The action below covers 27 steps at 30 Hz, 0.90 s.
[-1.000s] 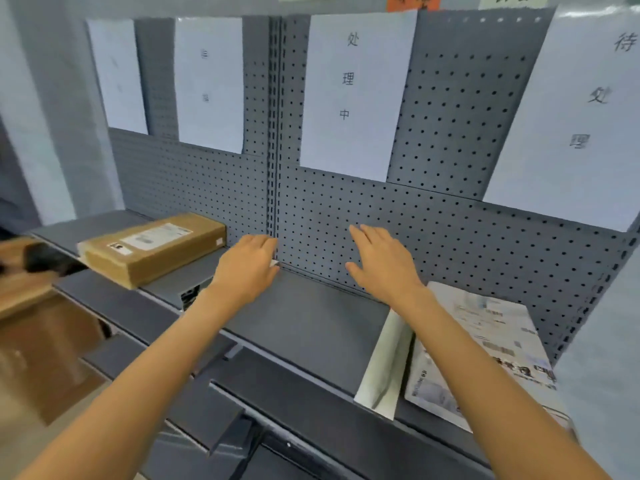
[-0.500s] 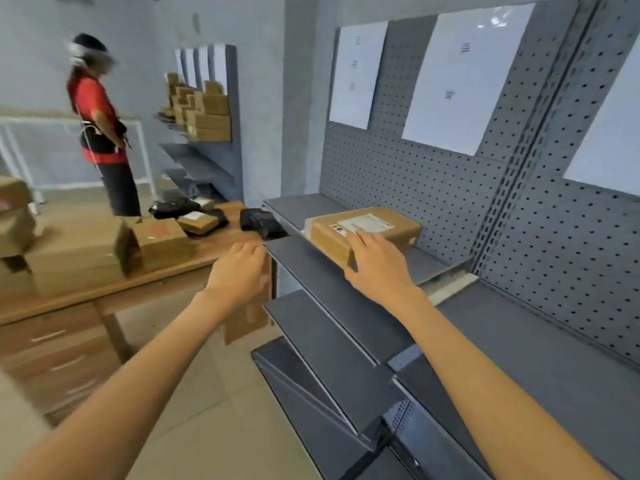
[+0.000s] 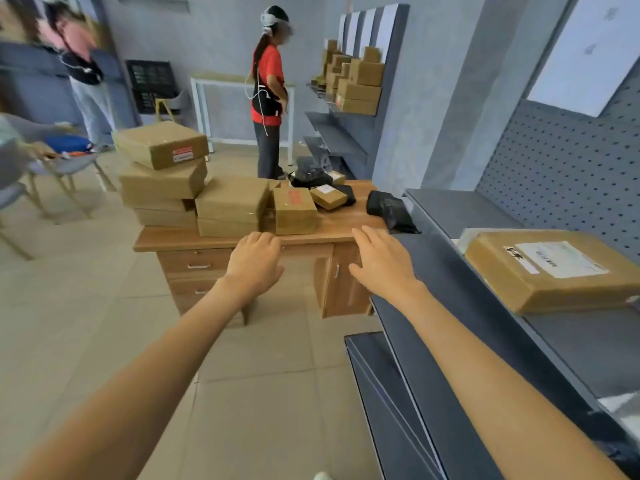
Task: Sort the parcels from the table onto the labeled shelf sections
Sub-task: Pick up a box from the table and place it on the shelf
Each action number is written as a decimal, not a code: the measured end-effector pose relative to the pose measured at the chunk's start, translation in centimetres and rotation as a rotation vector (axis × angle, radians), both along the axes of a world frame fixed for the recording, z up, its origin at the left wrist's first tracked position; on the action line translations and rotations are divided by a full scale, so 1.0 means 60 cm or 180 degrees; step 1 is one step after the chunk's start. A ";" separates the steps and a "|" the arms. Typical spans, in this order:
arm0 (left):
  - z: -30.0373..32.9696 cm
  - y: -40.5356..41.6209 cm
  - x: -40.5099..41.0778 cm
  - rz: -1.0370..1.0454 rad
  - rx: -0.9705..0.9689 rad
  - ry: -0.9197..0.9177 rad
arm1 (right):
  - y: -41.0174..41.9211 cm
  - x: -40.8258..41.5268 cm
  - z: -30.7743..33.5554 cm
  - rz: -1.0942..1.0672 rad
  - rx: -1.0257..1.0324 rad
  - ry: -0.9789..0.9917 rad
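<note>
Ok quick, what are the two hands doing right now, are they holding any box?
Left hand: open, fingers relaxed, holding nothing.
Right hand: open, fingers straight, holding nothing.

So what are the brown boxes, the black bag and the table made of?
The brown boxes look like matte cardboard: flat tan faces, taped seams, stuck-on labels. The black bag is probably thin plastic film, since it is crumpled and glints. The table shows a reddish wood grain with a smooth finish; it could be real wood or a printed laminate, which cannot be told from here.
</note>
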<state>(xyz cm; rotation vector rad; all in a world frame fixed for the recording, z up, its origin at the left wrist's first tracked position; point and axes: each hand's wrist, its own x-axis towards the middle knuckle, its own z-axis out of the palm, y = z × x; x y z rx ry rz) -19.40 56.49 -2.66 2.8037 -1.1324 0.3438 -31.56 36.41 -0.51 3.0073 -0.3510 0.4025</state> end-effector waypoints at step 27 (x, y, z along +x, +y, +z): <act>-0.093 -0.230 0.497 0.0629 0.0171 0.0363 | -0.270 0.562 -0.108 0.0442 0.0067 0.0436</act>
